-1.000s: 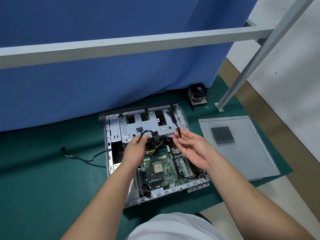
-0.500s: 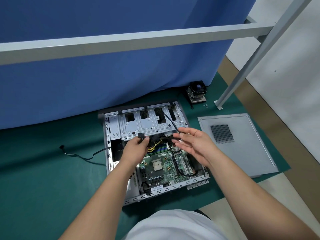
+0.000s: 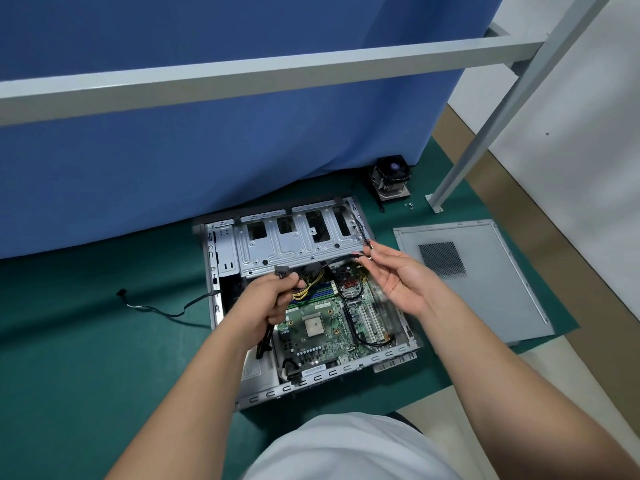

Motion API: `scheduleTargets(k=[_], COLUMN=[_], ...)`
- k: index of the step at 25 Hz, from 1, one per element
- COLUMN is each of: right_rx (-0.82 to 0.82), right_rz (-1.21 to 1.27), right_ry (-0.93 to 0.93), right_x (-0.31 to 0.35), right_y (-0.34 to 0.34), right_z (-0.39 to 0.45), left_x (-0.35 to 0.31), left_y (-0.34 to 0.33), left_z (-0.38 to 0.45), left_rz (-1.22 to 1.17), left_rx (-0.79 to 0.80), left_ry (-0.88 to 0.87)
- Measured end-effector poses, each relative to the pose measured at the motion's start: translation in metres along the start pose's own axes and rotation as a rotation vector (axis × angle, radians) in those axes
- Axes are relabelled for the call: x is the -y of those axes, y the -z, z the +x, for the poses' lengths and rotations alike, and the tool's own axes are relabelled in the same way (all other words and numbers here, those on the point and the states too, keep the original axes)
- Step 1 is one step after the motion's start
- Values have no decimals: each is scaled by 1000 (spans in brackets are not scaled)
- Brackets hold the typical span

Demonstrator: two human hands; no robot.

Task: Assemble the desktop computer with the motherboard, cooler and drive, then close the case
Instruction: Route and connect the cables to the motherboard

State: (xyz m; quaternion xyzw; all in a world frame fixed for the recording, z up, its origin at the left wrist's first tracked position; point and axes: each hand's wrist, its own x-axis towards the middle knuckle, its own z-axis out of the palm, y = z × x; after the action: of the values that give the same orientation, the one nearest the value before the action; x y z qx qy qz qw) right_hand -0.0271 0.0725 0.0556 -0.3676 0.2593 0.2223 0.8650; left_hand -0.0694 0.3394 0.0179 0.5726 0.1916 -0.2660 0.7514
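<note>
The open computer case (image 3: 221, 258) lies flat on the green mat, with the green motherboard (image 3: 322, 337) seated inside and its bare CPU socket (image 3: 312, 325) showing. A metal drive cage (image 3: 298, 244) spans the far half of the case. My left hand (image 3: 273, 299) grips a bundle of black power cables (image 3: 282, 271) above the board's left side. My right hand (image 3: 398, 275) pinches a thin black cable (image 3: 367, 244) at its fingertips near the cage's right end. The cooler (image 3: 391, 180) stands on the mat beyond the case. The grey side panel (image 3: 485, 278) lies to the right.
A blue curtain (image 3: 207, 161) hangs right behind the case. A grey metal frame bar (image 3: 263, 74) crosses overhead, and its slanted leg (image 3: 485, 133) lands at the far right. A loose black wire (image 3: 156, 308) trails left of the case. Small screws (image 3: 409, 205) lie near the cooler.
Both hands drew apart: the right hand moved right with the thin cable, the left hand stayed low with the cable bundle. The camera tilted slightly.
</note>
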Motion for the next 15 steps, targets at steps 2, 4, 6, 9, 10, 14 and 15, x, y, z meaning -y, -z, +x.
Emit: scheduleTargets(k=[2, 4, 6, 9, 10, 14, 15], right_rx=[-50, -76, -97, -170, -208, -329, -324], right_rz=[-12, -13, -6, 27, -3, -168, -163], right_ry=[4, 2, 6, 69, 98, 159, 158], right_x=[-1, -4, -8, -15, -16, -17, -15], right_y=[2, 2, -1, -6, -9, -17, -16], right_z=[3, 6, 8, 15, 17, 24, 23], left_x=[1, 1, -1, -5, -6, -7, -7], left_y=[-1, -5, -11, -21, -24, -29, -26], left_z=[-3, -6, -9, -12, -12, -10, -8], left_rz=[-34, -101, -140, -137, -133, -141, -130], left_rx=[67, 139, 225, 308, 319, 288, 242], left_ry=[-23, -47, -59, -67, -65, -64, -67])
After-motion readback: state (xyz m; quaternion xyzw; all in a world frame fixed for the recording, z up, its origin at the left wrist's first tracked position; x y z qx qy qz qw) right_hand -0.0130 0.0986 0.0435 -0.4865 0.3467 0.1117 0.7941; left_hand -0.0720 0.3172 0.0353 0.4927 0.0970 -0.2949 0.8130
